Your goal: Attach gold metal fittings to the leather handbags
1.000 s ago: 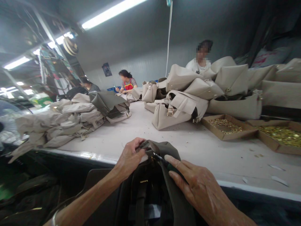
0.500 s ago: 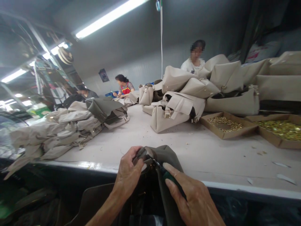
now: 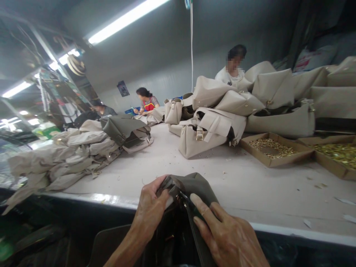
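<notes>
A dark grey-green handbag (image 3: pixel 198 185) leans against the table's front edge, its dark opening facing me. My left hand (image 3: pixel 151 204) is closed on the bag's upper edge, pinching a folded piece between thumb and fingers. In my right hand (image 3: pixel 228 230) is a screwdriver (image 3: pixel 185 197), its handle mostly covered by the fingers. The metal shaft points up and left at the bag's edge, close to my left fingertips. Small gold-coloured fittings show just under the tip. What the tip touches is too small to make out.
Beige handbags (image 3: pixel 203 142) are heaped across the table (image 3: pixel 155 155). Grey-beige pieces (image 3: pixel 69 155) lie piled at left, topped by a dark grey bag (image 3: pixel 119 129). Cardboard trays (image 3: pixel 274 163) of gold-coloured hardware stand at right. Scraps are scattered nearby. Co-workers (image 3: pixel 150 104) sit farther back.
The screwdriver's green handle is now more covered by my right hand, which has shifted slightly. My left hand keeps its grip on the handbag. The view has moved a little.
</notes>
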Demonstrator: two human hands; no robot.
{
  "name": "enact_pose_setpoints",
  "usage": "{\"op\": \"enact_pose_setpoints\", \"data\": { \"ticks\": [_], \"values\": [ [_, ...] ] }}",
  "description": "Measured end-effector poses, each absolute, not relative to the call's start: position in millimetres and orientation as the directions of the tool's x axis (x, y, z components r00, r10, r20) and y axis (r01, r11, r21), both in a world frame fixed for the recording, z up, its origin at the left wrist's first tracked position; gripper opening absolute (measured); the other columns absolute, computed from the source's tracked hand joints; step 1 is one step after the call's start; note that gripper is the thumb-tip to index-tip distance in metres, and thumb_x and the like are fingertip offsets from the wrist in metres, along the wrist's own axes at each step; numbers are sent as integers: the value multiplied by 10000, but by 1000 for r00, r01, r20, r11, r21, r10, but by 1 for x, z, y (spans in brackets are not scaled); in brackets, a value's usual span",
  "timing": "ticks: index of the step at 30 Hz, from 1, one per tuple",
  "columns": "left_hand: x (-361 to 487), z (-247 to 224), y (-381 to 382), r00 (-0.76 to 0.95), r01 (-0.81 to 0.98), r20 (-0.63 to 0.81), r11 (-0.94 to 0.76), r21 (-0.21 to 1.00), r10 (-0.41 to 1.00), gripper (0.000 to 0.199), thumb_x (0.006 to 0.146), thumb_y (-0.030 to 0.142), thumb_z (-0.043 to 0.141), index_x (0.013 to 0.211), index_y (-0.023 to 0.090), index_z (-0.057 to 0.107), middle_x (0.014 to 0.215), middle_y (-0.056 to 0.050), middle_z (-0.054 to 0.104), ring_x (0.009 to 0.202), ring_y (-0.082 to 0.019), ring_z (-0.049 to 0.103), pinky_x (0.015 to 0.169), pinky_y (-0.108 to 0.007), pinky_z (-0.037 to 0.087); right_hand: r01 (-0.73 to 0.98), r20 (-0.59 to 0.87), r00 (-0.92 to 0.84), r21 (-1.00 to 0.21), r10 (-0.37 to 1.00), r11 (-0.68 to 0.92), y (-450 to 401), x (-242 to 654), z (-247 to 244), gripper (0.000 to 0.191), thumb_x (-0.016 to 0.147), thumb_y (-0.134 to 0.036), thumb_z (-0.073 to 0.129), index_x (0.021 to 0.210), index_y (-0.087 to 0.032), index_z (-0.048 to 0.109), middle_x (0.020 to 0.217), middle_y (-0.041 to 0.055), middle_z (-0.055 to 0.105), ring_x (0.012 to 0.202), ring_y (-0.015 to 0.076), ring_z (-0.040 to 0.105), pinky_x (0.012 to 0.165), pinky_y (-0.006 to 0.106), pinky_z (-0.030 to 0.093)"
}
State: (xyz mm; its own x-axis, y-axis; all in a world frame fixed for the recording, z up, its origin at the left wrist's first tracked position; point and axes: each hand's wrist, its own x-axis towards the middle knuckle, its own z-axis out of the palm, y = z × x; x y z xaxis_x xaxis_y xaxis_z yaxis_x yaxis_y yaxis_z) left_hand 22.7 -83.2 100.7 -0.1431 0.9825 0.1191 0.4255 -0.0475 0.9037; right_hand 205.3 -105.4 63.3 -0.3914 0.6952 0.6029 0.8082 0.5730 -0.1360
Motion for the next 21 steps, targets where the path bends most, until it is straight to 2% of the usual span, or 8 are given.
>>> {"op": "enact_pose_setpoints", "data": {
  "ticks": [4, 8, 10, 12, 14, 17, 19, 21],
  "values": [
    [26, 98, -86, -156, 406, 95, -25, 914, 983, 294, 822, 253, 567, 1104, 218, 643, 1034, -7, 701, 946, -181, 630, 853, -268, 470, 744, 591, -389, -251, 707, 619, -101, 208, 49, 391, 945, -207, 357, 1288, -174, 543, 852, 64, 682, 595, 146, 661, 492, 218, 532],
    [28, 93, -88, -102, 380, 64, -20, 925, 993, 287, 839, 267, 553, 1109, 222, 640, 1023, -7, 703, 913, -173, 637, 822, -259, 483, 788, 658, -420, -78, 625, 611, -103, 205, 39, 426, 934, -214, 388, 1346, -172, 490, 814, 73, 655, 554, 170, 631, 462, 256, 512],
    [30, 91, -88, -106, 379, 70, -25, 925, 992, 278, 836, 248, 552, 1096, 226, 647, 1017, 2, 704, 927, -167, 637, 836, -249, 479, 782, 659, -423, -80, 622, 618, -102, 206, 41, 435, 930, -230, 409, 1358, -197, 479, 815, 71, 649, 551, 169, 623, 463, 255, 502],
    [30, 90, -87, -139, 397, 85, -24, 918, 987, 280, 830, 235, 556, 1093, 234, 651, 1028, 10, 701, 962, -165, 631, 866, -244, 470, 717, 610, -400, -257, 684, 648, -97, 210, 48, 418, 940, -253, 391, 1343, -230, 499, 853, 70, 655, 606, 165, 637, 505, 245, 509],
    [29, 91, -86, -163, 409, 94, -19, 912, 982, 283, 826, 243, 562, 1095, 238, 652, 1042, 14, 698, 978, -167, 626, 882, -246, 466, 562, 475, -368, -570, 799, 599, -91, 215, 58, 386, 944, -302, 384, 1282, -241, 562, 847, 63, 655, 671, 164, 640, 546, 238, 510],
    [27, 93, -85, -153, 405, 90, -21, 914, 984, 290, 821, 234, 561, 1096, 242, 654, 1048, 18, 697, 992, -172, 621, 893, -258, 468, 219, 82, -407, -958, 910, 184, -83, 221, 73, 409, 918, -426, 441, 1239, -219, 588, 668, 7, 570, 508, 101, 530, 425, 181, 403],
    [25, 94, -85, -141, 403, 99, -34, 914, 985, 299, 810, 217, 565, 1094, 248, 654, 1052, 22, 696, 1001, -174, 618, 898, -261, 470, 32, -109, -458, -994, 882, -106, -79, 223, 77, 477, 888, -473, 491, 1270, -194, 549, 601, -38, 487, 389, 42, 378, 351, 142, 268],
    [25, 96, -84, -119, 378, 90, -38, 925, 989, 297, 805, 214, 567, 1087, 243, 655, 1047, 17, 697, 1000, -178, 620, 898, -268, 475, -95, -180, -482, -962, 857, -256, -78, 223, 78, 522, 865, -483, 533, 1283, -171, 524, 603, -47, 477, 366, 16, 317, 335, 126, 203]
  ]
}}
